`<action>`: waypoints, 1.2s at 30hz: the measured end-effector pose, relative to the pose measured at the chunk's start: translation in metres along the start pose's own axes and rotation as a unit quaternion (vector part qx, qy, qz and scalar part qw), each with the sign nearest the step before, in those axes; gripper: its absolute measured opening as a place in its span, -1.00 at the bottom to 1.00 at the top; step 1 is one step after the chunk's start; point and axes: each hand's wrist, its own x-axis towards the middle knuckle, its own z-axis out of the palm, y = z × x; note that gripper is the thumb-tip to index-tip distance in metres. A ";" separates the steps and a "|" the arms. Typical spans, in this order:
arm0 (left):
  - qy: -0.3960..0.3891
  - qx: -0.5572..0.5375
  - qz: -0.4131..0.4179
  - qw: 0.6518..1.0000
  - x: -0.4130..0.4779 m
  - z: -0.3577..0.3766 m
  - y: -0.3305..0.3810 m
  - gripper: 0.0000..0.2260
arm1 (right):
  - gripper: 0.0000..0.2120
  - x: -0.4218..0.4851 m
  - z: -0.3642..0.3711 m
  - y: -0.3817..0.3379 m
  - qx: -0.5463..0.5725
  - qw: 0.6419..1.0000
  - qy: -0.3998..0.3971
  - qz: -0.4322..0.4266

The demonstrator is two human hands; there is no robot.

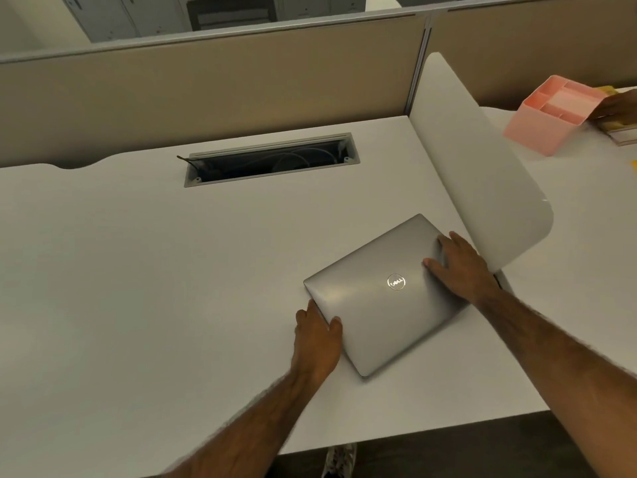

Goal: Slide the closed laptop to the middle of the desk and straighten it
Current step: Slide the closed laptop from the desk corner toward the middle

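Under my flat, spread right hand (462, 267) the closed laptop (372, 312) sits skewed; left hand (317, 336) pinches its edge. Stiff, slick lid, I judge: steer by edges.

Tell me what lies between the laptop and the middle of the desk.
Nothing visible does. The desk left of the laptop is bare up to its middle; the cable slot lies farther back, off the path. The left hand and right hand both touch the laptop.
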 end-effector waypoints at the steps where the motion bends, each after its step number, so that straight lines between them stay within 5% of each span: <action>1: -0.003 -0.018 -0.014 1.000 0.000 0.002 0.003 -0.61 | -0.31 0.002 -0.002 0.002 0.023 1.000 -0.014 0.009; 10: 0.006 -0.078 -0.108 0.991 0.000 0.018 0.011 -0.53 | -0.37 0.020 -0.018 0.008 0.065 0.990 -0.033 0.124; 16: 0.033 -0.112 -0.114 0.987 0.001 0.023 0.013 -0.44 | -0.11 0.025 -0.023 0.011 0.148 0.979 -0.062 0.122; 36: 0.055 -0.171 -0.053 0.982 0.020 -0.030 -0.004 -0.49 | -0.29 0.029 -0.022 -0.033 0.221 0.967 -0.069 0.103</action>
